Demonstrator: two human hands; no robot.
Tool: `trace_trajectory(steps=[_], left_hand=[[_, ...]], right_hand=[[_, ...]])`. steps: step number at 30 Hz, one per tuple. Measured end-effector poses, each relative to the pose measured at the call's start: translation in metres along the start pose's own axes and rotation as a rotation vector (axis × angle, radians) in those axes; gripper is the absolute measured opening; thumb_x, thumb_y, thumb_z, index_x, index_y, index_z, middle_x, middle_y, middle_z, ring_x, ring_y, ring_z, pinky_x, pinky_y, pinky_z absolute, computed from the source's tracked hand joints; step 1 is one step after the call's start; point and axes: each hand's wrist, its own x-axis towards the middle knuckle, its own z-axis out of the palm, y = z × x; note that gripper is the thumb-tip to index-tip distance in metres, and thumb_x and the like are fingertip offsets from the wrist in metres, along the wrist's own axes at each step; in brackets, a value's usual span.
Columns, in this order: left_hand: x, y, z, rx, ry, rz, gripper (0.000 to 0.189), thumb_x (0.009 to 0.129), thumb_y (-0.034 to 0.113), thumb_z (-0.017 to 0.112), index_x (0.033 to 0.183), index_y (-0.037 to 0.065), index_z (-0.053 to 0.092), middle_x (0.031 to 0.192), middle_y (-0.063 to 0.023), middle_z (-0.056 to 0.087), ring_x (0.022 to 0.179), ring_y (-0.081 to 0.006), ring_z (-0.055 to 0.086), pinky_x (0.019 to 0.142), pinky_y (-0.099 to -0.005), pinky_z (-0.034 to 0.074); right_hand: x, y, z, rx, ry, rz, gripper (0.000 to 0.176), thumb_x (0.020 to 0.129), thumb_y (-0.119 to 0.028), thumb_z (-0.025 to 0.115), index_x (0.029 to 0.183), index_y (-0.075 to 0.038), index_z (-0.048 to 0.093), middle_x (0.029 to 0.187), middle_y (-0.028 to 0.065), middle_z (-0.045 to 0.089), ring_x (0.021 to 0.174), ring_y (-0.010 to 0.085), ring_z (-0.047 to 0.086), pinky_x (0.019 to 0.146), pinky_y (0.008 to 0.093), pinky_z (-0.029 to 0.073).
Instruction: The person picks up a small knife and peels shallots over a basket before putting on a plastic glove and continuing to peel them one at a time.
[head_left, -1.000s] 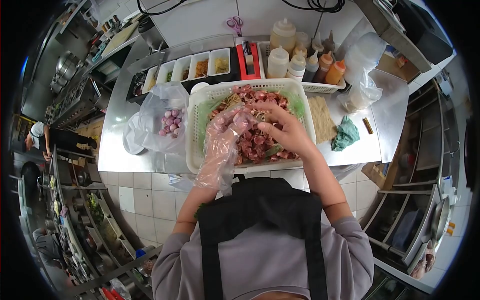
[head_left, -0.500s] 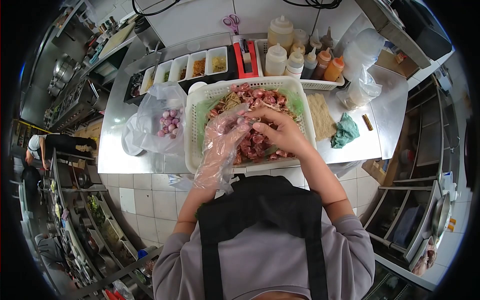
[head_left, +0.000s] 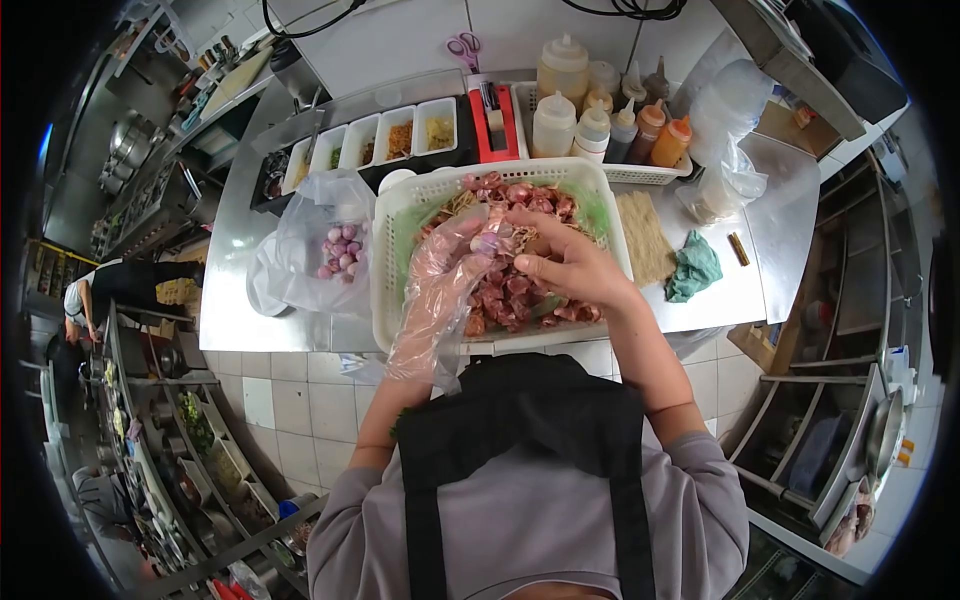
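A white plastic basket (head_left: 392, 300) lined with green sits on the steel counter, full of red shallots (head_left: 505, 295) and dry papery skins. My left hand (head_left: 455, 270), inside a loose clear plastic glove, holds one shallot (head_left: 492, 243) over the basket. My bare right hand (head_left: 570, 265) meets it from the right, thumb and fingers pinched on that same shallot. Left of the basket lies a clear plastic bag (head_left: 320, 240) with several peeled shallots (head_left: 338, 250) inside.
Behind the basket stand squeeze bottles (head_left: 600, 125), a row of small white condiment tubs (head_left: 380, 140) and a red holder (head_left: 490, 120). A teal cloth (head_left: 692, 268) and a woven mat (head_left: 645, 235) lie to the right. Another person (head_left: 80, 295) stands far left.
Both hands have drawn slightly up and together over the basket. The right hand's fingers have closed onto the shallot held by the gloved left hand.
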Motion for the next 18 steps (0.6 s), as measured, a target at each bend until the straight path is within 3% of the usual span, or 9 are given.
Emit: trace_trajectory(steps=[1, 3, 6, 9, 12, 18], left_hand=[[0.001, -0.003, -0.003, 0.08, 0.021, -0.014, 0.042, 0.083, 0.007, 0.063, 0.122, -0.001, 0.048, 0.119, -0.0135, 0.054, 0.105, -0.0211, 0.056, 0.088, -0.0333, 0.049], [0.003, -0.003, -0.003, 0.16, 0.043, -0.03, 0.043, 0.084, 0.008, 0.062, 0.123, -0.001, 0.046, 0.117, -0.0146, 0.054, 0.104, -0.023, 0.057, 0.087, -0.0352, 0.049], [0.004, -0.004, 0.005, 0.089, 0.082, -0.028, 0.04, 0.085, 0.011, 0.062, 0.121, 0.0, 0.049, 0.114, -0.0136, 0.056, 0.102, -0.0206, 0.057, 0.088, -0.0338, 0.049], [0.008, -0.016, 0.003, 0.014, 0.114, 0.093, 0.039, 0.084, 0.011, 0.064, 0.12, 0.001, 0.051, 0.11, -0.0119, 0.057, 0.1, -0.0181, 0.058, 0.089, -0.0315, 0.048], [0.008, -0.024, 0.0, -0.015, 0.156, 0.075, 0.042, 0.083, 0.007, 0.065, 0.122, 0.001, 0.05, 0.109, -0.0119, 0.058, 0.098, -0.0176, 0.058, 0.09, -0.0307, 0.047], [0.008, -0.018, 0.009, -0.021, 0.176, 0.162, 0.047, 0.083, 0.004, 0.064, 0.126, 0.001, 0.045, 0.105, -0.0139, 0.061, 0.095, -0.0183, 0.059, 0.089, -0.0317, 0.047]], right_hand=[[0.001, -0.002, 0.0, 0.001, 0.002, 0.0, 0.04, 0.09, -0.018, 0.058, 0.128, -0.009, 0.048, 0.071, -0.0033, 0.05, 0.056, 0.0026, 0.039, 0.047, 0.0189, 0.03], [0.003, -0.006, 0.002, 0.027, -0.009, -0.056, 0.036, 0.088, -0.014, 0.06, 0.122, -0.007, 0.054, 0.094, 0.0032, 0.062, 0.085, 0.0075, 0.054, 0.077, 0.0237, 0.045], [0.01, 0.007, 0.006, -0.115, 0.077, -0.234, 0.032, 0.087, -0.012, 0.059, 0.119, -0.006, 0.057, 0.1, 0.0047, 0.064, 0.09, 0.0098, 0.056, 0.082, 0.0249, 0.044], [0.011, 0.01, 0.01, -0.223, 0.152, -0.256, 0.028, 0.088, -0.011, 0.059, 0.115, -0.005, 0.06, 0.107, 0.0051, 0.064, 0.098, 0.0119, 0.056, 0.089, 0.0262, 0.042], [0.01, 0.009, 0.013, -0.14, 0.114, -0.166, 0.028, 0.087, -0.012, 0.059, 0.114, -0.006, 0.061, 0.111, 0.0058, 0.064, 0.103, 0.0139, 0.056, 0.092, 0.0275, 0.04], [0.015, 0.014, 0.006, -0.104, 0.169, -0.169, 0.03, 0.089, -0.013, 0.058, 0.118, -0.006, 0.058, 0.114, 0.0072, 0.062, 0.103, 0.0126, 0.055, 0.092, 0.0273, 0.04]])
